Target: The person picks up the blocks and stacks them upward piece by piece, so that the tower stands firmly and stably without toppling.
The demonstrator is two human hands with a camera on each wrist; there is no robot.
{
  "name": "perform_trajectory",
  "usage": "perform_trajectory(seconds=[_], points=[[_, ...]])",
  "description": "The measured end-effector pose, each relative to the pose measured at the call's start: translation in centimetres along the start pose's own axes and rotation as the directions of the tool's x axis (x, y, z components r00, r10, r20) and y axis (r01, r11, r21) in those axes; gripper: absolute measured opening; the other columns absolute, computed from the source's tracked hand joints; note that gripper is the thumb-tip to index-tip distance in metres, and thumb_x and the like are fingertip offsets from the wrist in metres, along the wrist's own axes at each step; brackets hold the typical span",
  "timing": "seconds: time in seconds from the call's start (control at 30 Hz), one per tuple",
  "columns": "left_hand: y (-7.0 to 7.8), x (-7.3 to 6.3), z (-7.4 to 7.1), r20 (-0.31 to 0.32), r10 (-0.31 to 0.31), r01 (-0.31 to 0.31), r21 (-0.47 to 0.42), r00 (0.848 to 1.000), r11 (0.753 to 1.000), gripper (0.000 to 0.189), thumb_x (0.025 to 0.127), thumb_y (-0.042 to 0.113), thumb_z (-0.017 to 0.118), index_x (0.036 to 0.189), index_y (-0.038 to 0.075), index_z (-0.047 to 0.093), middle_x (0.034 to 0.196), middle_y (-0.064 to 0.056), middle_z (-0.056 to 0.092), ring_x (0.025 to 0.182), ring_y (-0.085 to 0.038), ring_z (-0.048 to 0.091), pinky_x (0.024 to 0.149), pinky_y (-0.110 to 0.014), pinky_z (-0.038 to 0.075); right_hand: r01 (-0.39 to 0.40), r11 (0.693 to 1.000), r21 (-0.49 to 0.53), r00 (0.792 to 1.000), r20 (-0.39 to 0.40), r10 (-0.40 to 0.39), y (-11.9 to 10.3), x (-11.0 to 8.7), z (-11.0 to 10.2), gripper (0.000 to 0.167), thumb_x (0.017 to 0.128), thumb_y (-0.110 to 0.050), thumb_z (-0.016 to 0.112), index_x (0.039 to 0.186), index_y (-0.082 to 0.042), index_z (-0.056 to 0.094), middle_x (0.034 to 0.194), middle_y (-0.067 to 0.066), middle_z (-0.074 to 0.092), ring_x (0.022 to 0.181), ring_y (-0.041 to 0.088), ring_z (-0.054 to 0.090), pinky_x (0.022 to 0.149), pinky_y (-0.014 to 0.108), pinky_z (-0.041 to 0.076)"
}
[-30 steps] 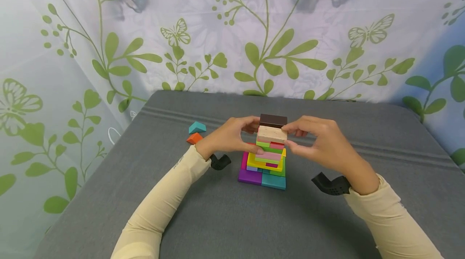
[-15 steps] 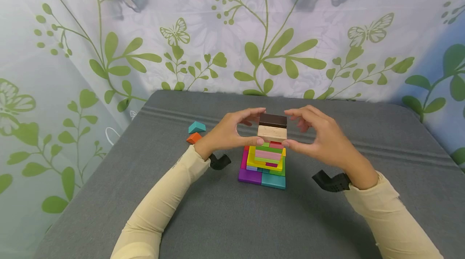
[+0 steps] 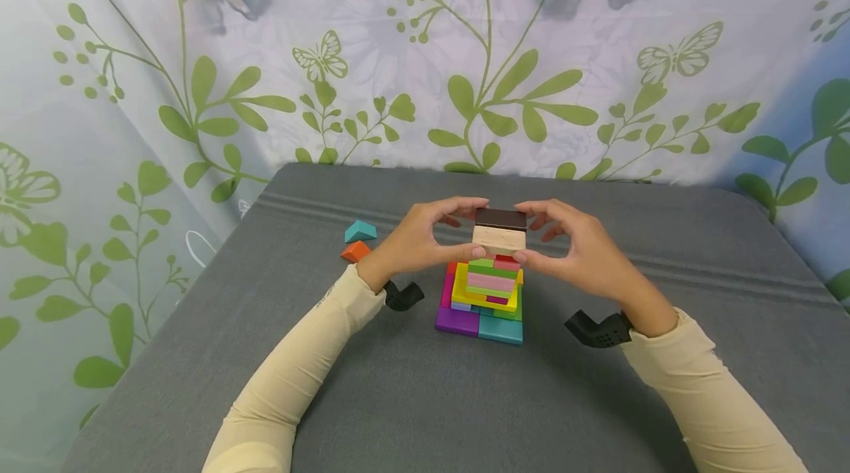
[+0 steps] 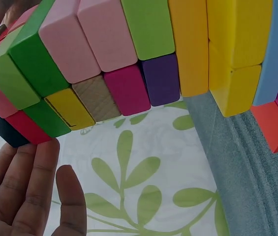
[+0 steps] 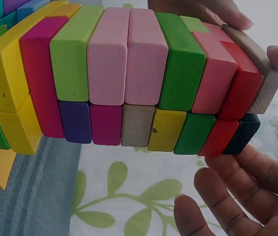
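Observation:
A tower of coloured wooden blocks (image 3: 491,282) stands on the grey table, on a wider base with purple and teal blocks. Its top layer is a natural wood block (image 3: 499,239) in front and a black block (image 3: 501,218) behind. My left hand (image 3: 428,238) grips this pair from the left, thumb at the wood block's front corner and fingers behind. Opposite it, my right hand (image 3: 579,246) holds the pair the same way. In the right wrist view, red blocks (image 5: 242,78) sit directly under the top layer, and fingertips (image 5: 222,162) meet the black block's end.
Left of the tower, near my left wrist, lie a teal triangular block (image 3: 360,231) and an orange one (image 3: 356,250). A curtain (image 3: 425,52) printed with leaves hangs behind the table's far edge. Black wrist mounts (image 3: 600,329) sit on both forearms.
My left hand has risen from the tower's side to the top layer. The right hand's fingers have spread from the wood block to reach behind the black block. The tower stays put.

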State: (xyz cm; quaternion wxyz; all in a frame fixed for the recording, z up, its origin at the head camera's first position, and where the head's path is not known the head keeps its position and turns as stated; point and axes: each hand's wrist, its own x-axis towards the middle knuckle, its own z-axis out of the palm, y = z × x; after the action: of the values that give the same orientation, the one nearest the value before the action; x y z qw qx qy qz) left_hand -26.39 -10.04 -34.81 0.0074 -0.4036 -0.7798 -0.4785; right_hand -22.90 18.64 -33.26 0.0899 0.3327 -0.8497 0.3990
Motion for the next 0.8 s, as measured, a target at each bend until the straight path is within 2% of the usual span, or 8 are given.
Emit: perform_trajectory(seconds=[0.27,0.4,0.63,0.8], points=[[0.16,0.09,-0.04,-0.003,-0.014,0.014,0.005,1.0,1.0,0.065,0.094,0.014,0.082,0.152,-0.001,0.058,0.143,-0.012,0.069,0.126,-0.02,0.064,0.108,-0.037,0.053,-0.015,1.0,0.01,1.0,0.005,0.015,0.03,0.05,-0.01,0.06,0.09,-0.007,0.086,0.145,0.0,0.062,0.128,0.014,0.069,0.106,0.032,0.065,0.09,0.038,0.056],[0.21,0.1,0.0,-0.008,-0.017,0.017,0.005,1.0,1.0,0.065,0.094,0.014,0.083,0.152,-0.002,0.058,0.142,-0.013,0.069,0.125,-0.021,0.064,0.108,-0.04,0.053,-0.004,1.0,0.008,1.0,-0.001,0.004,0.1,0.06,0.01,0.059,0.09,-0.007,0.086,0.144,0.0,0.063,0.127,0.014,0.07,0.105,0.033,0.066,0.089,0.035,0.056],[0.27,0.12,-0.03,-0.003,-0.017,0.017,0.001,1.0,1.0,0.065,0.094,0.013,0.082,0.152,-0.002,0.058,0.143,-0.014,0.069,0.125,-0.023,0.064,0.108,-0.051,0.053,-0.008,1.0,0.028,1.0,0.0,0.008,0.48,0.13,0.17,0.063,0.089,-0.009,0.088,0.145,0.001,0.061,0.13,0.016,0.069,0.106,0.031,0.065,0.09,0.036,0.055],[0.39,-0.08,-0.53,0.033,-0.023,0.023,0.018,0.999,1.0,0.073,0.095,0.016,0.083,0.159,0.002,0.051,0.149,-0.012,0.065,0.131,-0.021,0.063,0.11,-0.042,0.051,-0.03,0.998,0.047,0.999,0.015,0.03,0.72,0.27,0.41,0.063,0.089,-0.01,0.088,0.145,0.0,0.061,0.131,0.016,0.069,0.107,0.028,0.064,0.092,0.038,0.055]])
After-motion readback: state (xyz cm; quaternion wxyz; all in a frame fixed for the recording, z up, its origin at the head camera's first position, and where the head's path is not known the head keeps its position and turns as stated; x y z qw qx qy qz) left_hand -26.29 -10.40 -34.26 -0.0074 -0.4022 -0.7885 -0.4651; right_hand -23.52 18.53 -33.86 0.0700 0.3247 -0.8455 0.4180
